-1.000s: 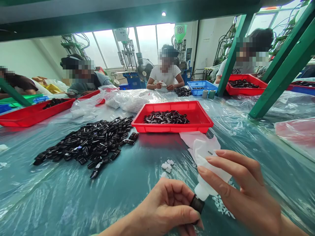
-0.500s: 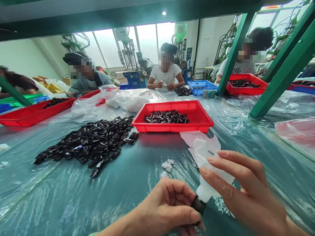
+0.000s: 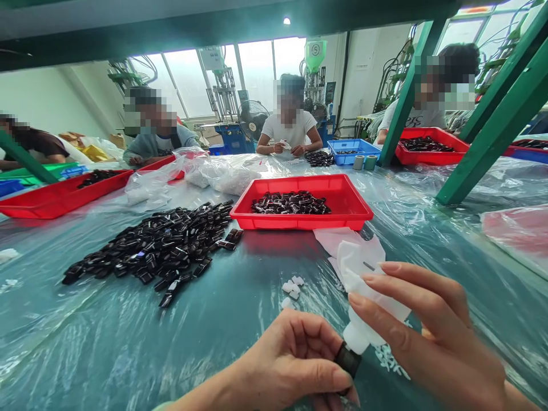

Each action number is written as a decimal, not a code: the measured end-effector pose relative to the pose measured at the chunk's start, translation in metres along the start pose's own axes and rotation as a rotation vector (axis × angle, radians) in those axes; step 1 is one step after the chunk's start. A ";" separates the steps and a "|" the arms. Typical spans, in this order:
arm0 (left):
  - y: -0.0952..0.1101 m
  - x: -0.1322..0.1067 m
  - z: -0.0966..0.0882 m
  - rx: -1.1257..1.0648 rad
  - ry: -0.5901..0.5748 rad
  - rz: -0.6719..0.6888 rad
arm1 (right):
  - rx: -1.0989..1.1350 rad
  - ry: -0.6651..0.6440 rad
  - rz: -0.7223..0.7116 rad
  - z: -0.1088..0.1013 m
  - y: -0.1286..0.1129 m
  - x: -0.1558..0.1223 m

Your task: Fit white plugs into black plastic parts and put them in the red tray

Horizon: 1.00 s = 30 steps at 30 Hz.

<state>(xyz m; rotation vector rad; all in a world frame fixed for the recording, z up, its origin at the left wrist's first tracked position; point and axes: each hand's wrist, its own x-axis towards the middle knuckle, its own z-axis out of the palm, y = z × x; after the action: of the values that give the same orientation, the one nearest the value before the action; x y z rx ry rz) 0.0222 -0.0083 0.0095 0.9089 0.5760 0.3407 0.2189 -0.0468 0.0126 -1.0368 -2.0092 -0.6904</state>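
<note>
My left hand is closed, pinching a small black plastic part between thumb and fingers at the bottom centre. My right hand grips a white squeeze bottle, its nozzle end pressed down against the black part. A pile of similar black parts lies on the plastic-covered table to the left. A red tray holding more black parts stands straight ahead.
A few small white bits and white paper lie near my hands. Clear bags, another red tray and a blue tray sit farther back. Several people work across the table. Green frame struts slant at right.
Almost nothing: both hands keep their hold, with the bottle and black part shifted very slightly right and down. A person at far left moved a little.
</note>
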 end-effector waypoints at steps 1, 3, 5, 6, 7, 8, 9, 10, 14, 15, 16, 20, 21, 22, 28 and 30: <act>-0.001 0.000 0.000 -0.001 -0.004 0.001 | 0.005 0.004 0.010 0.000 0.000 0.000; -0.002 0.000 -0.001 -0.012 -0.013 0.004 | 0.016 0.013 0.029 0.000 -0.001 -0.001; -0.003 0.001 -0.001 -0.028 -0.025 0.004 | 0.033 0.013 0.045 0.000 -0.002 -0.002; -0.003 0.001 -0.001 -0.034 -0.029 0.004 | 0.043 0.016 0.050 0.001 -0.002 -0.002; -0.003 0.001 -0.001 -0.038 -0.033 0.002 | 0.053 0.024 0.053 0.001 -0.002 -0.002; -0.003 0.002 -0.001 -0.041 -0.036 -0.001 | 0.062 0.027 0.049 0.000 -0.003 -0.002; -0.002 0.002 -0.001 -0.040 -0.038 -0.003 | 0.069 0.030 0.042 0.000 -0.003 -0.003; -0.002 0.002 -0.001 -0.043 -0.038 -0.004 | 0.073 0.035 0.035 0.000 -0.003 -0.003; -0.002 0.002 -0.001 -0.041 -0.046 0.005 | 0.085 0.033 0.032 -0.001 -0.003 -0.003; -0.002 0.002 -0.002 -0.038 -0.049 0.006 | 0.087 0.034 0.038 -0.001 -0.002 -0.003; -0.002 0.002 -0.002 -0.036 -0.051 0.006 | 0.087 0.034 0.038 -0.001 -0.002 -0.003; -0.004 0.003 -0.003 -0.044 -0.048 0.007 | 0.052 0.012 0.025 0.000 -0.001 -0.004; -0.004 0.003 -0.003 -0.045 -0.050 0.010 | 0.043 0.009 0.026 0.000 -0.001 -0.004; -0.004 0.004 -0.003 -0.048 -0.051 0.010 | 0.038 0.010 0.029 0.001 -0.001 -0.004; -0.004 0.004 -0.003 -0.042 -0.063 0.009 | 0.053 0.017 0.024 0.000 -0.001 -0.002; -0.004 0.003 -0.002 -0.042 -0.066 0.015 | 0.058 0.019 0.026 0.000 -0.001 -0.001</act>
<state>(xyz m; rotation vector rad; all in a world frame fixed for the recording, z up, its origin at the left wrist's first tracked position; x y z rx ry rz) 0.0235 -0.0077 0.0037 0.8814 0.4996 0.3338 0.2181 -0.0478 0.0117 -1.0172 -1.9844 -0.6229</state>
